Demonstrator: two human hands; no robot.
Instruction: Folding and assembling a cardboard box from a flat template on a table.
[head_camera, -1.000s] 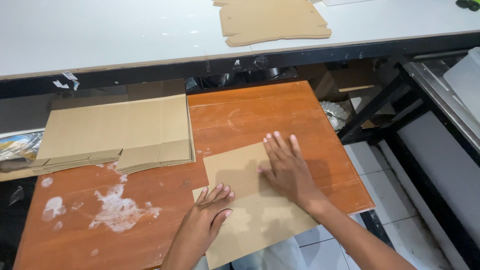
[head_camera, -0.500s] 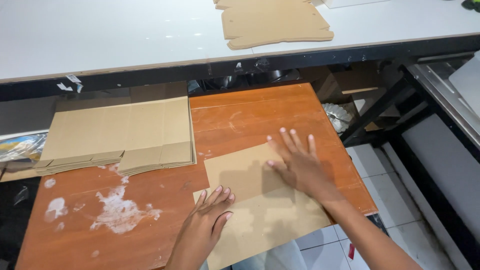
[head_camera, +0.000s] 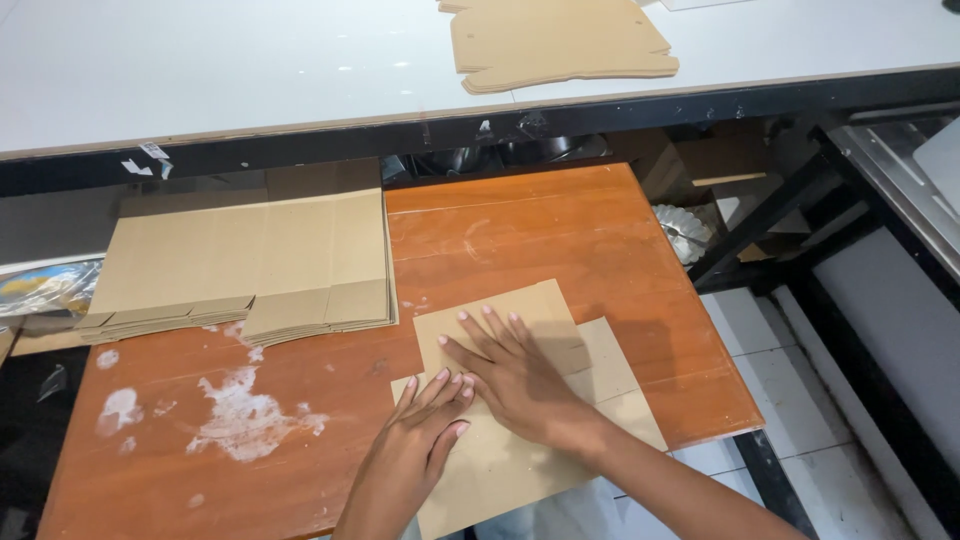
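Observation:
A flat brown cardboard blank (head_camera: 590, 365) lies on the orange wooden board (head_camera: 560, 230), its near part hanging over the front edge. My right hand (head_camera: 510, 375) presses flat on the middle of the cardboard, fingers spread and pointing to the far left. Just beside it, my left hand (head_camera: 420, 430) rests flat on the cardboard's left edge, its fingertips nearly touching the right hand. Neither hand grips anything.
A stack of folded cardboard blanks (head_camera: 240, 265) sits at the board's far left. Dried white glue patches (head_camera: 240, 415) mark the board's left side. More cardboard cutouts (head_camera: 555, 45) lie on the white table (head_camera: 200, 70) beyond. To the right are black frame bars (head_camera: 760, 215) and a tiled floor (head_camera: 790, 370).
My right hand has slid from the cardboard's right side to its middle, next to my left hand, uncovering the right flaps. The left hand has stayed in place.

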